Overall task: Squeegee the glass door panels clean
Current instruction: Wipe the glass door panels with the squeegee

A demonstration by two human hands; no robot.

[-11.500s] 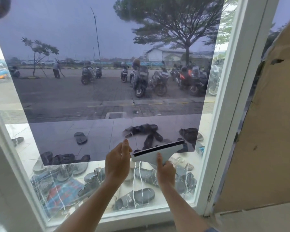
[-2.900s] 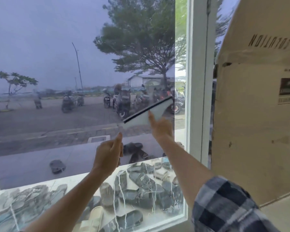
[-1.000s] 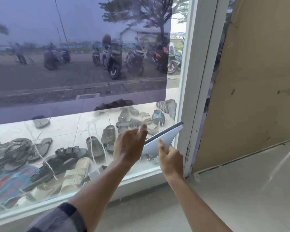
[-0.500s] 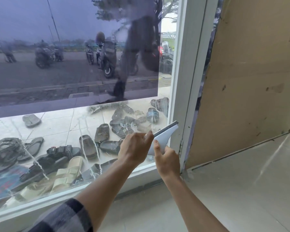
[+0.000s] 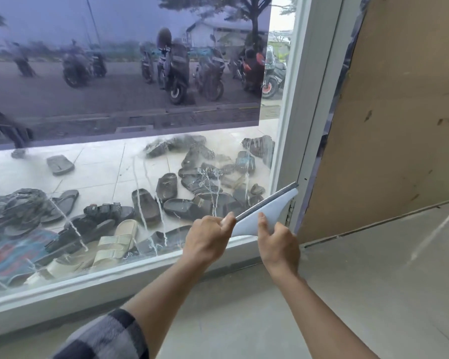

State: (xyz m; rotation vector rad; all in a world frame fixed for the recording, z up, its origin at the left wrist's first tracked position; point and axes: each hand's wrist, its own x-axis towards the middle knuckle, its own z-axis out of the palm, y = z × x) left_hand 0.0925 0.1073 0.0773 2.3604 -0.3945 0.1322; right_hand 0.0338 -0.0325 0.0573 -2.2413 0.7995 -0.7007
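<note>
While the squeegee [image 5: 263,212] sits low at the right corner of the glass door panel [image 5: 130,167], both hands have hold of it: the right hand [image 5: 279,243] is wrapped around the pale handle with its fingers [image 5: 262,220] closed over the body, and the left hand [image 5: 209,239] pinches the near end of the dark blade between curled fingers. The blade is tilted, its far tip lying against the white door frame [image 5: 289,141], so my guess is that it could ride up onto the frame and leave a wet wedge uncleared in the corner. White runs of water [image 5: 141,203] stand streaked down the clear lower part of the glass, and a stroke pulled unevenly could smear them sideways instead of lifting them. Water pushed off the bottom edge may also pool on the sill [image 5: 94,278]. Above, the glass carries a dark tinted film [image 5: 119,73]. Outside, many sandals [image 5: 166,186] lie scattered on pale tiles, with parked motorbikes [image 5: 178,71] beyond. Indoors, the floor [image 5: 360,294] is bare grey concrete, and a brown board [image 5: 405,112] leans just right of the frame.
</note>
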